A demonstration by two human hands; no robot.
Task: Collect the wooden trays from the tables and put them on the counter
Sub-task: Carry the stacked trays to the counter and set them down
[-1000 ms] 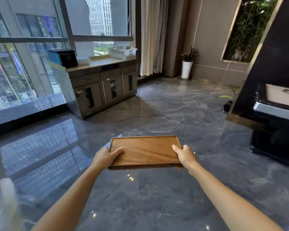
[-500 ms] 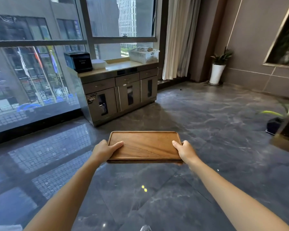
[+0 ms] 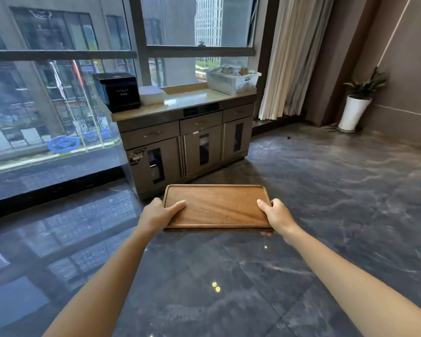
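Note:
A rectangular wooden tray with a low rim is held level in front of me, above the dark marble floor. My left hand grips its left short edge, thumb on top. My right hand grips the right short edge the same way. Nothing lies on the tray. Straight ahead, beyond the tray, stands the counter, a pale top over a grey cabinet with drawers and glass-fronted doors, set against the window.
On the counter sit a black box at the left, a white stack beside it and a white basket at the right. A curtain and a potted plant stand to the right.
The view has turned left and moved closer to the counter, which now sits centred ahead. The dark furniture at the right has left the frame. Both hands keep their hold on the tray.

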